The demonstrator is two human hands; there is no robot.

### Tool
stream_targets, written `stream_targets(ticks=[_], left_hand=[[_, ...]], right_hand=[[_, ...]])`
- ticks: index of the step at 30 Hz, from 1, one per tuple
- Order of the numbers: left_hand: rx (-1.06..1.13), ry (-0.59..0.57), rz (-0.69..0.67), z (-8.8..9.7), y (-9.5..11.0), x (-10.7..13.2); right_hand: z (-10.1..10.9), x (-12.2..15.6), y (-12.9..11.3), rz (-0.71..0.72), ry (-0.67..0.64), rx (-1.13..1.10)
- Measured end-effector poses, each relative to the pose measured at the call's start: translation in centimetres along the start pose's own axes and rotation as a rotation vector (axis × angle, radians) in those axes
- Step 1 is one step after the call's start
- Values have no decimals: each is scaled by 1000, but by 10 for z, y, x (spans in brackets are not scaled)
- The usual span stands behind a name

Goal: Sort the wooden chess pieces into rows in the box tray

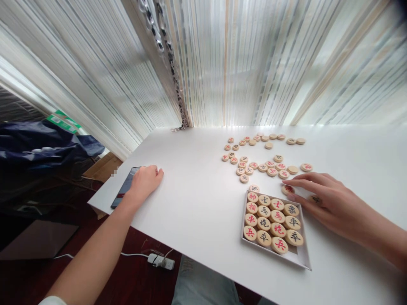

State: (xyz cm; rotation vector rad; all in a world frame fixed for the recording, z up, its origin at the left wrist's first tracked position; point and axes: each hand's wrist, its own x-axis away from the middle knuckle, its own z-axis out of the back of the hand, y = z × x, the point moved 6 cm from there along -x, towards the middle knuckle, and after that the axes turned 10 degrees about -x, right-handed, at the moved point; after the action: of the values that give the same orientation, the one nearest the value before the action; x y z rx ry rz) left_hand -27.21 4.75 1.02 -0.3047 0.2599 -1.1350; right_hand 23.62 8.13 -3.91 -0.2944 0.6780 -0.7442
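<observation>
Head view, and the white table point(197, 182) spreads wide, a shallow box point(305, 245) sitting near me. Off its far right corner, my right hand point(332, 201) arches down. My left hand point(145, 183) lies half-curled over an edge of the phone point(125, 188), palm hidden, contents unknown. Now the small stuff: a loose disc point(288, 189) between right thumb and fingertips, touched or gripped, I can't tell. Best pinched by opposite edges, I reckon, without nudging the second disc point(314, 199) under my palm.
</observation>
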Motion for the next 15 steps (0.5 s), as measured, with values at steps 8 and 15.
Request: stream_targets(ticks=[8, 15], left_hand=[[168, 286, -243, 52, 47, 18], [791, 328, -740, 122, 192, 76]], right_hand=[[5, -10, -7, -172, -34, 12], [7, -15, -13, -162, -25, -50]])
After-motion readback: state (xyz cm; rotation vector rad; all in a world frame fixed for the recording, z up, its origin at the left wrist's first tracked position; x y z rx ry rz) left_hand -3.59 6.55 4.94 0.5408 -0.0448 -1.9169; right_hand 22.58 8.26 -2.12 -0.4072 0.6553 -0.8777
